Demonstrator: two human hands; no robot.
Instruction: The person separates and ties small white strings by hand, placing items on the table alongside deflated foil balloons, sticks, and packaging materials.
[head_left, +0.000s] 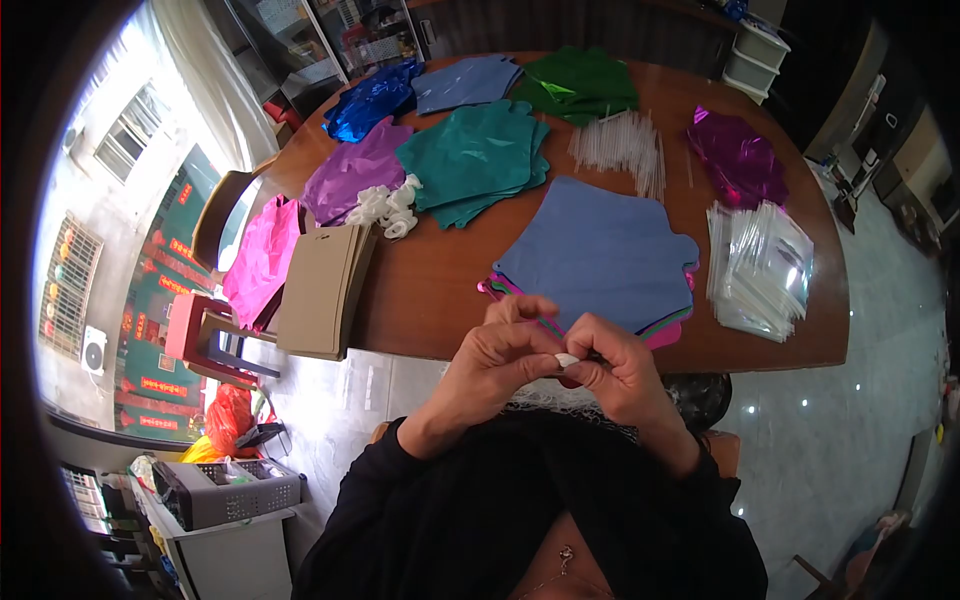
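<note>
Just past the table's front edge, my left hand point(500, 352) and my right hand point(618, 368) meet, fingertips pinched together. Between them shows a small white piece point(567, 360), mostly covered by the fingers, so its kind is hard to make out. Beyond the hands lies a stack of flat shaped sheets point(600, 245), blue-grey on top, with pink, green and purple edges peeking out below. A heap of white ribbon-like coils point(388, 207) rests further left on the table.
Shiny teal sheets point(475, 155), purple sheets point(355, 170) and pink sheets point(262, 260) cover the table's left and middle. Brown cardboard pieces point(322, 290) overhang the front edge. Thin clear sticks point(625, 150) lie behind; clear plastic bags point(760, 270) are piled right, near magenta foil point(738, 158).
</note>
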